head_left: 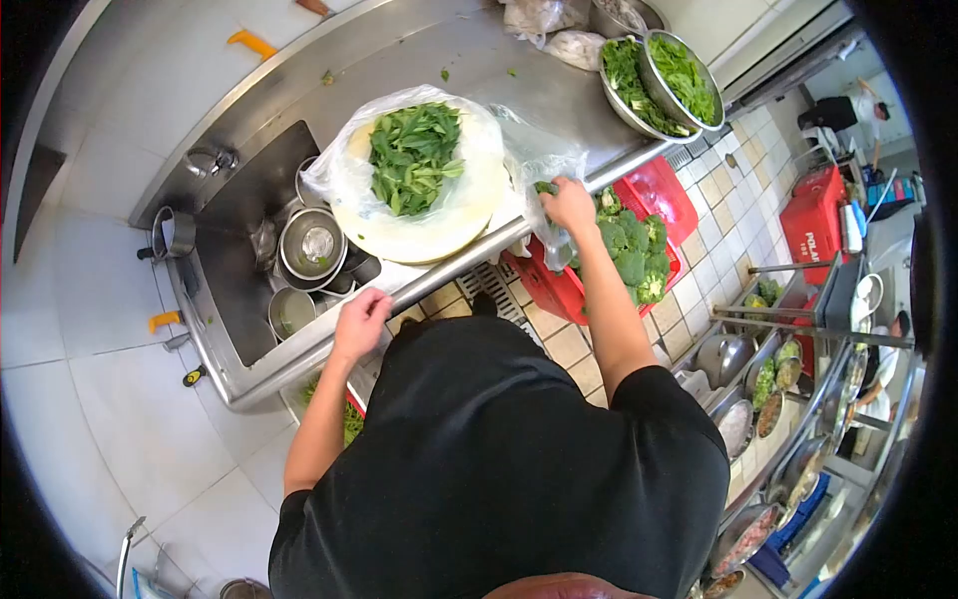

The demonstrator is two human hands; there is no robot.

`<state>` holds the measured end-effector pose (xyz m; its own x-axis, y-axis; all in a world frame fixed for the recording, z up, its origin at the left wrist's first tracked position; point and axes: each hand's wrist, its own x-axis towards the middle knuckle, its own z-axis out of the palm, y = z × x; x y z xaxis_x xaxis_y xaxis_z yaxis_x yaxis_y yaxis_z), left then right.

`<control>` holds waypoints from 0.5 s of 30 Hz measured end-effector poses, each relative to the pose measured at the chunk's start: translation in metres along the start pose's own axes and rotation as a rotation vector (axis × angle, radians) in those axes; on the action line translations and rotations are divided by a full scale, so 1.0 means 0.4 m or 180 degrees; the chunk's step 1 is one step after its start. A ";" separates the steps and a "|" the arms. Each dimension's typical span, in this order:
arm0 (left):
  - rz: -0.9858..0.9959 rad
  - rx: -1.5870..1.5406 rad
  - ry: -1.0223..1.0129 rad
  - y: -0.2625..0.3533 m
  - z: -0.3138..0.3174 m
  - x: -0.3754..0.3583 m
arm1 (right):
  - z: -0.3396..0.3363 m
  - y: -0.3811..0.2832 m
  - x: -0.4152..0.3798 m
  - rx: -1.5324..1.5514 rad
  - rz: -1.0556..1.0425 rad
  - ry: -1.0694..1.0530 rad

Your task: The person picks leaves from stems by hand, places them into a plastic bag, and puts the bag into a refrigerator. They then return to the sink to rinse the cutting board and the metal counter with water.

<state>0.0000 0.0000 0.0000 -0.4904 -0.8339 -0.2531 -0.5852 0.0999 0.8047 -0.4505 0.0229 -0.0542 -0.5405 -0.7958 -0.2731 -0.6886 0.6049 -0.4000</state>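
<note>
My right hand [571,207] is at the counter's front edge, its fingers closed on a clear plastic bag [555,245] with something green inside near the fingertips. Just beyond it stands a red crate [559,290] heaped with broccoli [629,245]. My left hand [366,311] hovers by the sink's front rim, fingers curled together; whether anything is between them is too small to tell. Between the hands, green leaves [414,158] lie on a plastic bag on a round pale board [439,235].
The sink [232,280] at the left holds metal pots and bowls [313,244]. Two bowls of greens [682,80] stand at the counter's far right end. Metal shelves with food bowls [736,427] line the right side. Distant people are partly visible there.
</note>
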 end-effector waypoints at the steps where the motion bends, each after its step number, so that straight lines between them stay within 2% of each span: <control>1: 0.0046 0.0106 -0.0176 0.031 -0.017 -0.003 | 0.037 -0.037 -0.005 -0.0196 -0.0002 0.0025; 2: 0.0088 0.0211 -0.0359 0.057 -0.033 -0.008 | 0.071 -0.069 -0.017 -0.0391 -0.0002 0.0050; 3: 0.0346 -0.0018 -0.0561 0.149 0.163 0.055 | -0.025 0.102 0.025 -0.0517 0.0015 0.0172; 6: 0.0547 0.0147 -0.0762 0.225 0.154 0.071 | -0.054 0.061 -0.014 -0.0144 -0.0264 0.0305; 10: 0.0610 0.0121 -0.0803 0.286 0.166 0.137 | -0.230 0.057 -0.128 0.0299 -0.0141 0.0420; 11: 0.0598 -0.0050 -0.0864 0.318 0.164 0.152 | -0.271 0.057 -0.163 0.0350 -0.0235 0.0196; 13: 0.0868 0.0187 -0.0842 0.374 0.171 0.182 | -0.375 0.069 -0.222 0.0402 -0.0338 -0.0084; 15: 0.1357 0.0116 -0.0819 0.407 0.197 0.222 | -0.414 0.101 -0.275 0.0419 -0.0511 0.0161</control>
<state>-0.1897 -0.0149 0.0662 -0.8317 -0.5542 -0.0337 -0.3179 0.4257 0.8472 -0.4992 0.1395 0.1046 -0.4547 -0.8772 -0.1538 -0.7005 0.4589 -0.5466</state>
